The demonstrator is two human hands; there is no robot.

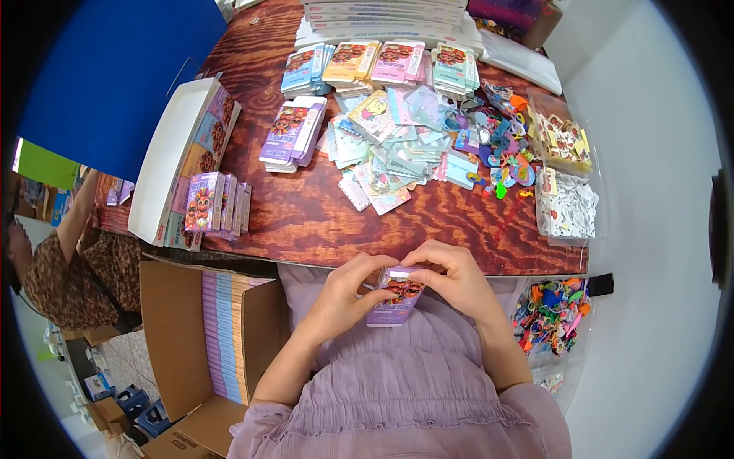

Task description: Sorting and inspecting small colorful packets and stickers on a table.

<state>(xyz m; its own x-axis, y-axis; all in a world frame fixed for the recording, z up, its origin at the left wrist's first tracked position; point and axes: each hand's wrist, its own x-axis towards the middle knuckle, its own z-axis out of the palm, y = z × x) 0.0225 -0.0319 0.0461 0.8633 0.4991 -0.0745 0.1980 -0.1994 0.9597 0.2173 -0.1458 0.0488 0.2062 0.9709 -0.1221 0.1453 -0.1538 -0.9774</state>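
Note:
A small purple carton [391, 312] with a printed front is held just off the table's front edge, above my lap. My left hand [345, 297] grips its left side, thumb across the front and fingers at the top. At the upper right corner, my right hand [456, 277] pinches the carton with thumb and fingers near a white patch at its top end. Beyond my hands on the table lies a heap of pastel printed cards [394, 145]. A stack of flat purple cartons [292, 136] lies to its left, and several small upright purple boxes [206, 203] stand farther left.
Stacks of flat cartons, such as an orange one [352, 63], line the back. Colourful trinkets [508, 149] and plastic tubs [572, 203] sit right. A long white tray [170, 153] is left. Below stands an open cardboard box [172, 344]. Another person [73, 275] works at far left.

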